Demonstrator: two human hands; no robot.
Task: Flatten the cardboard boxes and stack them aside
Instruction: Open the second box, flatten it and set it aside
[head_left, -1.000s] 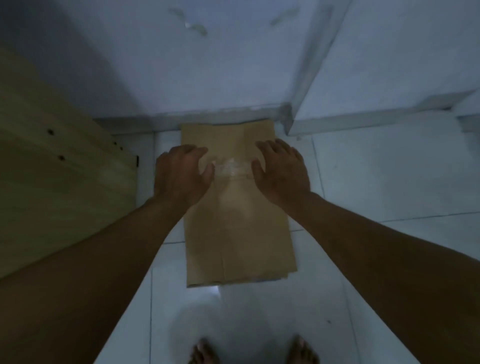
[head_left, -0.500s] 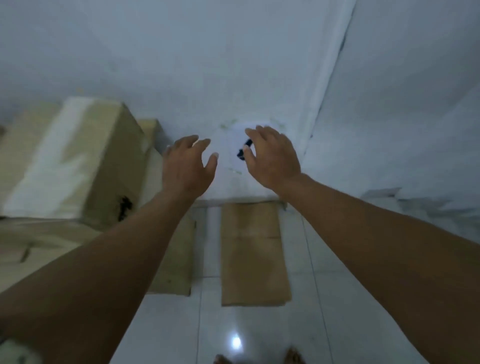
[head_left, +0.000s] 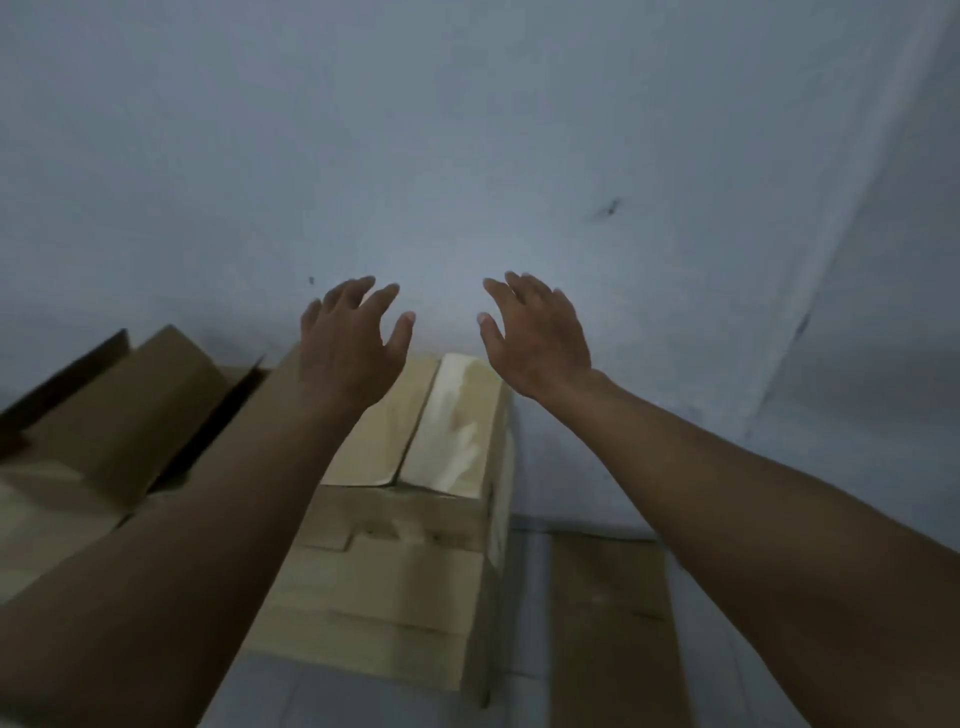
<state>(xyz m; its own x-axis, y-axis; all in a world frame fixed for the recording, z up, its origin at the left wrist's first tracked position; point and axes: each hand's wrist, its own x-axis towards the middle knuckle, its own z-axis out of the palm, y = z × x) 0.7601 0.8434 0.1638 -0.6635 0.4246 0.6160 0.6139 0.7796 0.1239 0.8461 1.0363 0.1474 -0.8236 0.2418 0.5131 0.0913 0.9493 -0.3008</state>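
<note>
A closed cardboard box (head_left: 405, 587) with pale tape along its top seam stands upright on the floor in the middle. My left hand (head_left: 348, 343) hovers over its far left top edge, fingers spread and empty. My right hand (head_left: 535, 332) hovers above its far right corner, also spread and empty. A flattened cardboard box (head_left: 613, 629) lies flat on the floor at the right of the standing box. At the left sits another box with open flaps (head_left: 130, 410), partly hidden by my left forearm.
A pale wall (head_left: 467, 156) rises close behind the boxes and turns a corner at the right (head_left: 831, 260). White floor tiles (head_left: 332, 696) show in front of the standing box and beside the flattened one.
My hands lifted off the flattened box on the floor. The view swung up and left, bringing the standing taped box under my raised, open hands.
</note>
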